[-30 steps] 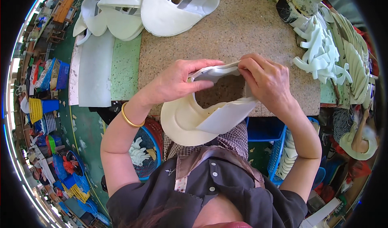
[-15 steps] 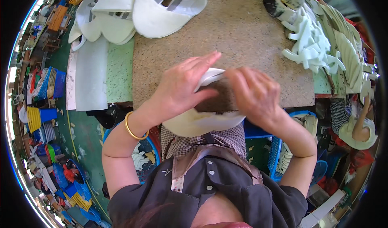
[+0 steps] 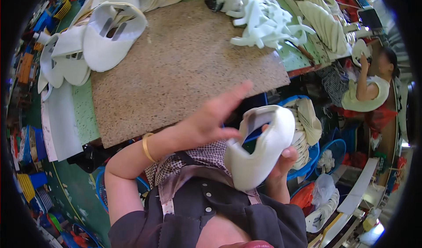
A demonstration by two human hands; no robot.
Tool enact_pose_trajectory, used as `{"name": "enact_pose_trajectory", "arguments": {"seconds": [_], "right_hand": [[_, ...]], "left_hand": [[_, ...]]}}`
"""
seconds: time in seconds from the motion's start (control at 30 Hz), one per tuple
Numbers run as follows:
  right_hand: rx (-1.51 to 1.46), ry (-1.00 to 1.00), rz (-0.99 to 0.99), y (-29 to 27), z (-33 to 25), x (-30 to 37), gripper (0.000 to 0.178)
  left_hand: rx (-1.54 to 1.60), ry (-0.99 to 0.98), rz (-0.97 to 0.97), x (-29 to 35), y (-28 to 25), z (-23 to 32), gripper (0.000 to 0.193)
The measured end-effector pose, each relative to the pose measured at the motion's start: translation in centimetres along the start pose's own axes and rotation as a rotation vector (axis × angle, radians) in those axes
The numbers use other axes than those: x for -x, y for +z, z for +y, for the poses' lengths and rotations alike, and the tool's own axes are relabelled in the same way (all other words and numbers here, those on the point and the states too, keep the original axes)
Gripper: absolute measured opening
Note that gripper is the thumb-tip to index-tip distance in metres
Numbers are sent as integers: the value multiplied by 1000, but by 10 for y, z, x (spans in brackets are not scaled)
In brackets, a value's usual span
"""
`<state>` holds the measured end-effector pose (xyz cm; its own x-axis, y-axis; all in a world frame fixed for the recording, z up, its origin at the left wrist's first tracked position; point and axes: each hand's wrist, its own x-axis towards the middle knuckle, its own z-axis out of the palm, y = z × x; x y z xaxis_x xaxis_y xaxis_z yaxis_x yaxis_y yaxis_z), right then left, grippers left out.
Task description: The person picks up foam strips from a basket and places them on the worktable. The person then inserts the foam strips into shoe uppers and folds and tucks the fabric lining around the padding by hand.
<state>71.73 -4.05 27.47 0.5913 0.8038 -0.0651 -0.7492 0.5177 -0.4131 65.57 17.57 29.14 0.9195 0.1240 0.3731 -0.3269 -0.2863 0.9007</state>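
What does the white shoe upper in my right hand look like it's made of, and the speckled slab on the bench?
White shoe upper: seemingly synthetic leather or coated fabric; smooth, matte, bending softly in the right hand. Speckled slab: probably granite or similar stone; grainy tan-grey flecks, flat with a straight cut edge.

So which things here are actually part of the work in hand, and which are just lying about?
In hand:
- white shoe upper, held by the right hand
- left hand, open beside it, not gripping
- speckled stone slab, work surface

Lying about:
- finished white uppers at the slab's far left
- heap of white strips
- blue basket of white pieces
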Motion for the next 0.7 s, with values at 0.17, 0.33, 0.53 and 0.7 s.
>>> {"name": "enact_pose_trajectory", "arguments": {"seconds": [0.17,0.33,0.53,0.7], "right_hand": [[193,-89,164,8,26,0,79],[545,-64,76,-20,53,9,98],[506,-60,71,-20,73,5,101],[425,-39,102,-17,76,1,98]], "left_hand": [[-415,276,-30,26,26,44,50],[-584,256,31,39,44,13,39],[-724,237,43,64,54,-5,42],[-666,223,43,63,56,-17,44]]}}
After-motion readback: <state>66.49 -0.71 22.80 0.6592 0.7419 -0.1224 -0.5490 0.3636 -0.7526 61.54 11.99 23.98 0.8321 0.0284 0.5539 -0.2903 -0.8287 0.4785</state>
